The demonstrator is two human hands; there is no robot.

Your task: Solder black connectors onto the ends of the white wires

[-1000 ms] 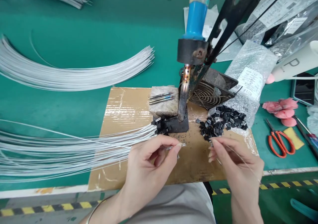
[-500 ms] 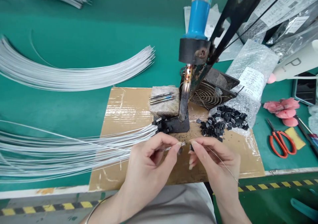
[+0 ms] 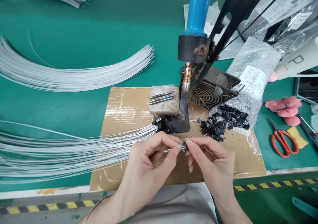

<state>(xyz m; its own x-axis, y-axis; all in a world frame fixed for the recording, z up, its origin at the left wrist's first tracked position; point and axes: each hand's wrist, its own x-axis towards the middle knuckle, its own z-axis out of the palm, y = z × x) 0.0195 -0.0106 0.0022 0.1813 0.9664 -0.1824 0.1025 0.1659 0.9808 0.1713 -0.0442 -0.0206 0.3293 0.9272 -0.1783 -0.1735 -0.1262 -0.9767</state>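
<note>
Between thumb and index finger, my left hand [image 3: 151, 167] pinches the end of a thin white wire. Touching it at the fingertips is my right hand [image 3: 213, 161], which pinches a small black piece [image 3: 185, 146] against the wire end. A thin solder-like strand [image 3: 218, 162] also runs through the right hand and trails over its back. The soldering iron [image 3: 184, 96] points down just above both hands, its tip over a black base plate [image 3: 180, 125]. Left of the plate, white wires [image 3: 119, 139] end in black pieces [image 3: 162, 124].
Loose black pieces [image 3: 223, 123] spill from a bubble-wrap bag [image 3: 253, 75] at right. A small fan [image 3: 208, 91] stands behind the iron. A stained block [image 3: 164, 109] holds metal tips. Red-handled scissors [image 3: 284, 142] lie far right. A white wire bundle [image 3: 74, 78] curves at upper left.
My right hand has moved left, bringing the black piece from a small gap away up to the wire end in my left hand. The left hand has hardly moved.
</note>
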